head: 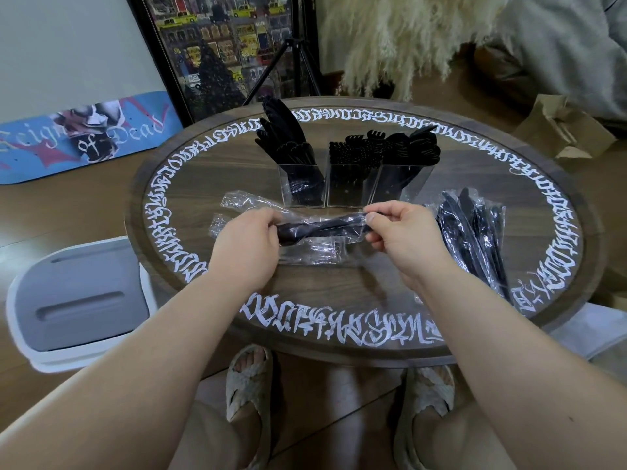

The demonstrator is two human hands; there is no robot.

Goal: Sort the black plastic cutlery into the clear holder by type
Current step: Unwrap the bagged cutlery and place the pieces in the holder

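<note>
A wrapped black spoon [319, 228] in clear plastic is stretched between my hands above the table's middle. My left hand [246, 244] grips its bowl end and my right hand [403, 234] pinches its handle end. Behind them stands the clear holder [346, 186] with three compartments: knives on the left, forks in the middle, spoons on the right. A pile of wrapped black cutlery [475, 232] lies to the right of my right hand. Empty clear wrappers [244, 201] lie under and left of my hands.
The round dark wooden table [339, 293] carries a ring of white lettering. A white and grey bin [78, 300] stands at its left. A tripod [291, 62] and a framed picture stand behind, a brown paper bag [559, 127] at far right. My slippered feet show below.
</note>
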